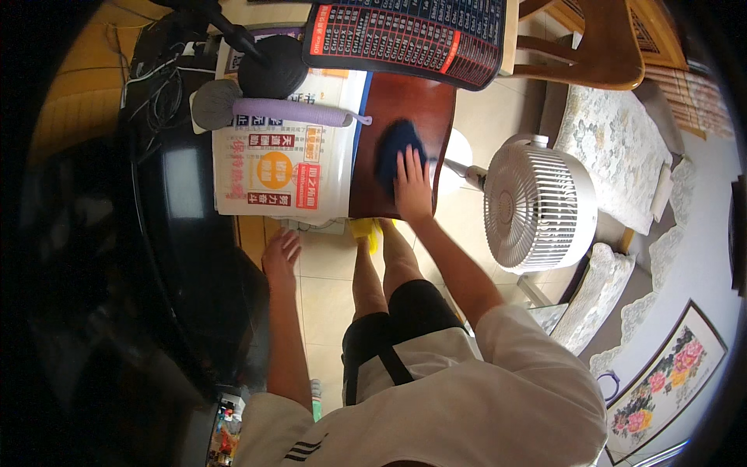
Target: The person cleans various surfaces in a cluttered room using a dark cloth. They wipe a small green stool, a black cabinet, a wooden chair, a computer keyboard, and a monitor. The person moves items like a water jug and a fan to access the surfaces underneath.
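My right hand (pixel 414 182) lies palm down on a dark blue cloth (pixel 397 153), its fingers spread over the cloth's lower right part. Under the cloth is a reddish-brown wooden surface (pixel 373 201) with a curved right edge. My left hand (pixel 282 254) hangs at the left, apart from everything, fingers slightly bent and holding nothing. Just above it is the lower edge of a white printed sheet (pixel 280 207). Across the sheet lies a brush or duster with a lilac handle (pixel 292 111) and a grey round head (pixel 216 105).
A black round stand base (pixel 272 67) is on the sheet's upper part. A black printed desk mat (pixel 402 41) overhangs the wooden surface at the top. At the right stands a white fan (pixel 540 204), close to a wooden chair (pixel 613 52). Loose cables (pixel 160 99) lie at the left.
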{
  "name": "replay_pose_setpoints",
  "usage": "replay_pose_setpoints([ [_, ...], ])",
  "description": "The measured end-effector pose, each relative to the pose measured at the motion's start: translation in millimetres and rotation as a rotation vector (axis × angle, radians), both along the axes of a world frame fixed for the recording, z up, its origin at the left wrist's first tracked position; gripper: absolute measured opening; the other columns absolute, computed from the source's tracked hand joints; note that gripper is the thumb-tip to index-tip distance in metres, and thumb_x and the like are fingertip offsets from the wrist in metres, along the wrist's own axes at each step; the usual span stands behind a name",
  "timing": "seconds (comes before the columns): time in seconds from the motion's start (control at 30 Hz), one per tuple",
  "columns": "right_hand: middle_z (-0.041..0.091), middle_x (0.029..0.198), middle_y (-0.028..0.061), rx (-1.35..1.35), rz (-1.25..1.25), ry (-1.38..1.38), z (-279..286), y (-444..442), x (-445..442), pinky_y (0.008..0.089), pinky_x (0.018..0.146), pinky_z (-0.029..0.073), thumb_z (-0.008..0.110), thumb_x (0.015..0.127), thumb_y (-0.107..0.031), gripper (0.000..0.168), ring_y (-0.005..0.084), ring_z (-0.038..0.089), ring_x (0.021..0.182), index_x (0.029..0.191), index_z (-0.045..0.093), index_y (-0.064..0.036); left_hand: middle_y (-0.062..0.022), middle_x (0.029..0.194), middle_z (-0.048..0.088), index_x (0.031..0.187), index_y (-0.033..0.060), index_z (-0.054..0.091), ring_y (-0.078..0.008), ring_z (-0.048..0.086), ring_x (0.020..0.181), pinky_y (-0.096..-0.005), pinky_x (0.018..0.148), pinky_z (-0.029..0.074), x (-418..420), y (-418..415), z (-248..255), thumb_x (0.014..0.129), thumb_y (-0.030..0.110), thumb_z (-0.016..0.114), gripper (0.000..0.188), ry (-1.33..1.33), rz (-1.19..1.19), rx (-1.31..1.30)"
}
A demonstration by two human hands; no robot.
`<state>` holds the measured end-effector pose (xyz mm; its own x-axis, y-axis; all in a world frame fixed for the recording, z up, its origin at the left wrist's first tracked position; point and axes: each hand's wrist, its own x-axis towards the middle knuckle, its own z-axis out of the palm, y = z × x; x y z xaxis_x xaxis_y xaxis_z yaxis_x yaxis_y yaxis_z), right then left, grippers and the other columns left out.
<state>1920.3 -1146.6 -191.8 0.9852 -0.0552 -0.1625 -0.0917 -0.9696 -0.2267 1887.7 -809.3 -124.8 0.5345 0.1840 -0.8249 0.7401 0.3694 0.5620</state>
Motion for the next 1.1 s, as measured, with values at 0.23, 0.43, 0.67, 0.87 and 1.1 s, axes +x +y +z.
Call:
replay_pose_setpoints([
  [0.23,0.033,0.153,0.0196,0.350,-0.219,-0.062,64.5,14.4,-15.8,0.0548,0.117,0.013,0.053,0.097,-0.028,0.050,0.0373,0.024,0.145,0.140,0.047,-0.002,-0.0113,0.135,0.054,0.136,0.0101,0.050,-0.0269,0.049,0.126,-0.0442,0.105,0.036,77.5,20.9,26.5,0.099,0.052,0.043,0.057,-0.177,0.281,0.060],
  [0.43,0.036,0.153,0.0114,1.927,-0.667,0.163,63.7,69.6,102.3,0.0357,0.115,0.027,0.029,0.099,-0.063,0.076,0.0243,0.036,0.139,0.154,0.025,-0.010,-0.0085,0.147,0.045,0.145,0.0123,0.041,-0.0268,0.042,0.133,-0.0459,0.110,0.030,121.8,15.0,26.8,0.099,0.062,0.033,0.069,-0.273,0.341,-0.139],
  [0.67,0.043,0.147,0.0140,1.914,-0.704,0.346,67.4,83.4,119.2,0.0374,0.108,0.038,0.031,0.096,-0.068,0.082,0.0270,0.046,0.131,0.148,0.033,-0.005,-0.0097,0.154,0.034,0.150,0.0129,0.033,-0.0305,0.034,0.139,-0.0486,0.110,0.028,116.7,13.1,8.3,0.087,0.080,0.034,0.092,-0.289,0.316,-0.244],
  [0.87,0.042,0.148,0.0142,1.953,-0.672,0.320,52.3,83.8,116.4,0.0374,0.110,0.036,0.032,0.096,-0.069,0.082,0.0270,0.044,0.132,0.149,0.030,-0.006,-0.0109,0.154,0.034,0.151,0.0125,0.031,-0.0321,0.036,0.137,-0.0482,0.113,0.027,122.1,-0.4,13.5,0.094,0.071,0.029,0.082,-0.317,0.403,-0.218],
  [1.1,0.042,0.149,0.0113,1.934,-0.665,0.244,-12.8,78.5,125.7,0.0363,0.113,0.031,0.034,0.097,-0.066,0.080,0.0257,0.040,0.136,0.149,0.034,-0.005,-0.0100,0.158,0.027,0.154,0.0162,0.027,-0.0322,0.027,0.143,-0.0515,0.114,0.019,129.2,-11.9,4.1,0.088,0.081,0.022,0.093,-0.361,0.343,-0.126],
])
